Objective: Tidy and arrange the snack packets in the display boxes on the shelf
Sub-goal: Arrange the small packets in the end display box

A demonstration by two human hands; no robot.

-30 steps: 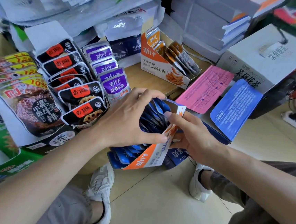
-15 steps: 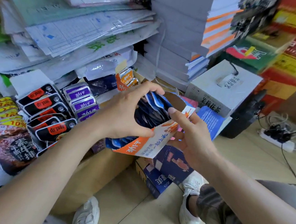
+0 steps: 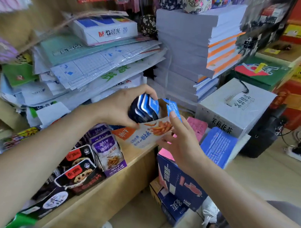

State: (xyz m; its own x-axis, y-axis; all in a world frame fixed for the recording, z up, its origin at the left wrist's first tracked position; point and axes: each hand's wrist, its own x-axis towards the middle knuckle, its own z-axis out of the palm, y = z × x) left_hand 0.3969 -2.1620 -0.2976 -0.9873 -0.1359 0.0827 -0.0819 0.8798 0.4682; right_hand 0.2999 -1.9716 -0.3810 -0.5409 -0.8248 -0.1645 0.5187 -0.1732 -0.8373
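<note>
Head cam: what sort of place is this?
Likely a small shop selling stationery and snacks: snack packets lined up on a low shelf, paper reams stacked behind, cartons on the floor.

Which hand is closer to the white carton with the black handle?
Right. The right hand touches the display box just left of the white carton; the left hand grips blue packets farther left.
</note>
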